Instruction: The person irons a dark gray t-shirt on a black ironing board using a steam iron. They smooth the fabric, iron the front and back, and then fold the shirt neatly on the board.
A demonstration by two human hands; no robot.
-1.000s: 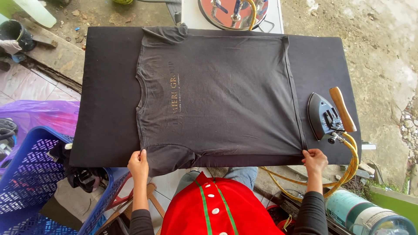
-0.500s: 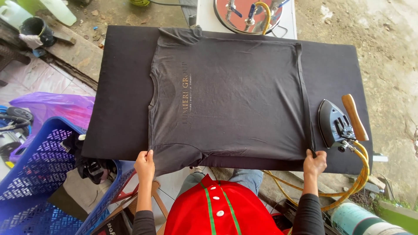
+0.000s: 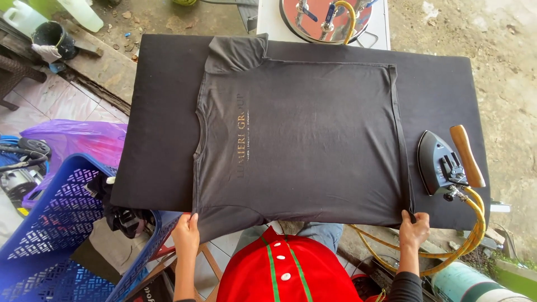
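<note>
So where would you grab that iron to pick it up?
Probably by the wooden handle on top of the iron. The iron lies flat on the black board beside the shirt, handle up and clear, so come from above with the right hand, away from the yellow hose at its near end.

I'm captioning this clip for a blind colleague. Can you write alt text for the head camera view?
A dark grey T-shirt lies flat on a black padded ironing board; the left hand grips its near sleeve and the right hand its near hem corner. A steam iron with a wooden handle rests on the board to the right, and a blue plastic basket stands at lower left.
</note>
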